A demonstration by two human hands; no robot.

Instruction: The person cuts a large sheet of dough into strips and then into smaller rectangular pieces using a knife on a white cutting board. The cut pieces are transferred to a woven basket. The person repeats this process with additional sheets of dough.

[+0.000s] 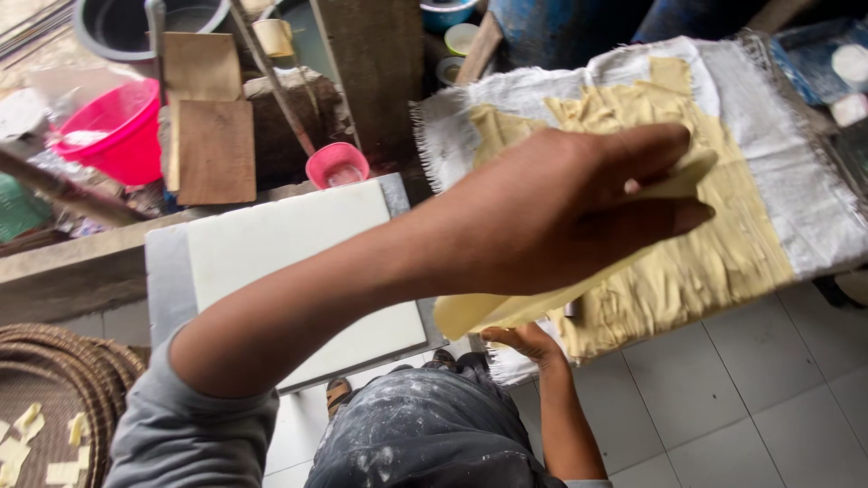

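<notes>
White cloth [778, 172], left hand [561, 217] pinching sheet [488, 312]

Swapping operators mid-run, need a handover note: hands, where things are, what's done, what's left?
Left hand: closed on the top edge of the thin yellow sheet, holding it up off the white cloth.
Right hand: at the sheet's lower edge; its grip is not clear.
Done: this sheet is lifted off the cloth and hangs between the hands.
Left: a yellow layer remains on the cloth. The white board to the left has nothing on it. Cut yellow pieces lie on the woven tray at lower left.
</notes>
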